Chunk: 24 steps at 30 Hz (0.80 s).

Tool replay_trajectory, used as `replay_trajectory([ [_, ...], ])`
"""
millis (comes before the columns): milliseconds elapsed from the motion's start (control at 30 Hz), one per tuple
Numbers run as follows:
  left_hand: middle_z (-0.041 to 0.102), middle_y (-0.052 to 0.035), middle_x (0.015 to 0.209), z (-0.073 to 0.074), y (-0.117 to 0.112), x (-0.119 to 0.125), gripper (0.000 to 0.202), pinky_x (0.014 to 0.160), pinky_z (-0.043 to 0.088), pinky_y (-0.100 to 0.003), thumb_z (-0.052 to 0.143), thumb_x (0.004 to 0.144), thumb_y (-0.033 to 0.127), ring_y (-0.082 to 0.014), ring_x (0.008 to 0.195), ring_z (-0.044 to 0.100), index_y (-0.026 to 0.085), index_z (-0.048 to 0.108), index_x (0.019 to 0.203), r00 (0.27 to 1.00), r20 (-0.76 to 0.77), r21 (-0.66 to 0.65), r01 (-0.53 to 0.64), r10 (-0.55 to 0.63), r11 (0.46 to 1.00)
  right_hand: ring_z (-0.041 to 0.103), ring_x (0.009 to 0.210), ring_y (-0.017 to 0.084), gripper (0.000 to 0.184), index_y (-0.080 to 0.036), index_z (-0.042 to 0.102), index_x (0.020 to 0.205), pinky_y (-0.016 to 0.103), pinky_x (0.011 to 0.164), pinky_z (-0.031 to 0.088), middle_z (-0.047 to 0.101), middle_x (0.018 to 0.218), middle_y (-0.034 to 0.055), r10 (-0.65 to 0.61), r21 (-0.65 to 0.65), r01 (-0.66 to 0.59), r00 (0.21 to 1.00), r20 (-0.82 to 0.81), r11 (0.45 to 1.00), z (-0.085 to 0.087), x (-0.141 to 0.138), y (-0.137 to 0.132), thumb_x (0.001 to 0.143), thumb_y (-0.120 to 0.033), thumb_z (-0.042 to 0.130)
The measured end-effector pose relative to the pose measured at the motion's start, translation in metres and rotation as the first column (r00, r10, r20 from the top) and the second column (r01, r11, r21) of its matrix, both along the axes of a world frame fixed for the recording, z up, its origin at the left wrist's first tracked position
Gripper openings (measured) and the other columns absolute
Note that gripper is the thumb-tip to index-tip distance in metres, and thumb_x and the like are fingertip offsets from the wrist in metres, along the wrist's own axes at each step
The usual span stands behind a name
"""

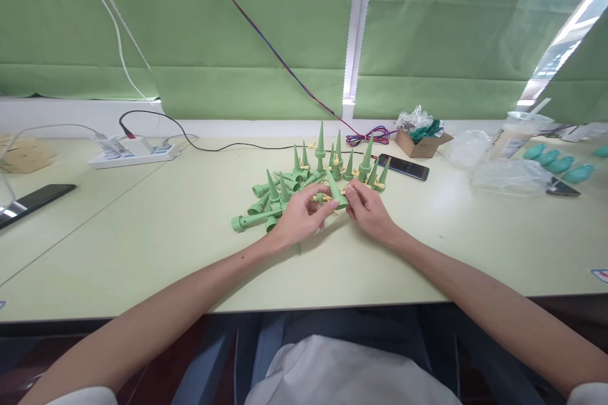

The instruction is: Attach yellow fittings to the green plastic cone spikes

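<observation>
Green plastic cone spike (335, 192) sits between both hands, just above the pale green tabletop (156, 234), right in front of the pile. It is tilted, tip up and away from the person, wide end down toward the right.

Left hand (299, 218): fingers curled, pinching the spike from the left side. A small yellow plastic fitting (316, 199) shows at its fingertips (can't tell if it's seated on the spike or loose).
Right hand (369, 210): closed on the spike's wide end with thumb and fingertips. The two-handed pinch looks like one hand bracing while the other works the end.

Behind the hands is a cluster of matching green cone spikes (308, 177). The far ones stand upright on their bases and the near-left ones lie flat, so it reads as two groups kept within arm's reach.

Farther out:
- black smartphone (403, 167) just right of the cluster
- small open cardboard box (422, 144) with green parts and crinkled clear wrap
- clear plastic bags (506, 177), lidded clear plastic cup (519, 133) and teal bulb-shaped parts (560, 164) far right
- white power strip (135, 153) at far left, and a second dark phone (33, 199) near the left edge
- red-and-blue wire (266, 41) hanging across the green roller blinds (237, 31)
</observation>
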<state>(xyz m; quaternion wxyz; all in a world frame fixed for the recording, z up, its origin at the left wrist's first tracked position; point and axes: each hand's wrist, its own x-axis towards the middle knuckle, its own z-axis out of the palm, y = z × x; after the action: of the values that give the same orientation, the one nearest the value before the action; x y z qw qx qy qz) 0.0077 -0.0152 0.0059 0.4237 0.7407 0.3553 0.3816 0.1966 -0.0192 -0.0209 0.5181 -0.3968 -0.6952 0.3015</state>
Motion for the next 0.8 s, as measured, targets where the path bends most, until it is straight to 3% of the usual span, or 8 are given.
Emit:
replay_trajectory([
  [267, 0.059, -0.0016, 0.089, -0.001, 0.001, 0.001, 0.030, 0.044, 0.044, -0.026, 0.069, 0.085, 0.040, -0.0102, 0.047, 0.056, 0.020, 0.054, 0.102, 1.000, -0.007, 0.110, -0.020, 0.021, 0.994, 0.038, 0.051, 0.013, 0.046, -0.024, 0.036, 0.072, 0.028, 0.049, 0.030, 0.039, 0.057, -0.0041, -0.019, -0.001, 0.019, 1.000, 0.017, 1.000, -0.002, 0.001, 0.002, 0.100, -0.060, 0.042],
  [467, 0.055, 0.0004, 0.084, -0.007, 0.003, -0.002, 0.026, 0.046, 0.042, -0.023, 0.066, 0.090, 0.034, -0.0075, 0.049, 0.050, 0.021, 0.051, 0.106, 0.997, -0.074, 0.234, -0.013, 0.031, 0.972, 0.038, 0.049, 0.013, 0.048, -0.024, 0.035, 0.069, 0.029, 0.051, 0.031, 0.039, 0.051, -0.0049, -0.030, 0.004, 0.030, 0.998, 0.050, 1.000, 0.003, -0.001, -0.002, 0.101, -0.060, 0.041],
  [667, 0.056, -0.0018, 0.096, -0.016, 0.007, -0.003, 0.023, 0.049, 0.043, -0.020, 0.063, 0.092, 0.029, -0.0048, 0.053, 0.049, 0.021, 0.051, 0.110, 0.997, -0.077, 0.395, 0.006, 0.027, 0.919, 0.038, 0.048, 0.013, 0.054, -0.024, 0.037, 0.063, 0.030, 0.054, 0.033, 0.042, 0.047, -0.0038, -0.010, -0.017, 0.011, 0.998, 0.059, 1.000, 0.009, -0.002, -0.005, 0.101, -0.062, 0.038],
  [800, 0.058, -0.0022, 0.093, -0.018, 0.007, -0.003, 0.023, 0.051, 0.043, -0.020, 0.063, 0.092, 0.025, -0.0060, 0.056, 0.050, 0.020, 0.053, 0.112, 0.995, -0.085, 0.472, 0.002, 0.044, 0.882, 0.038, 0.047, 0.013, 0.057, -0.023, 0.038, 0.059, 0.030, 0.054, 0.033, 0.042, 0.045, -0.0030, -0.009, -0.036, 0.011, 0.997, 0.070, 0.999, 0.011, -0.002, -0.005, 0.100, -0.063, 0.038],
])
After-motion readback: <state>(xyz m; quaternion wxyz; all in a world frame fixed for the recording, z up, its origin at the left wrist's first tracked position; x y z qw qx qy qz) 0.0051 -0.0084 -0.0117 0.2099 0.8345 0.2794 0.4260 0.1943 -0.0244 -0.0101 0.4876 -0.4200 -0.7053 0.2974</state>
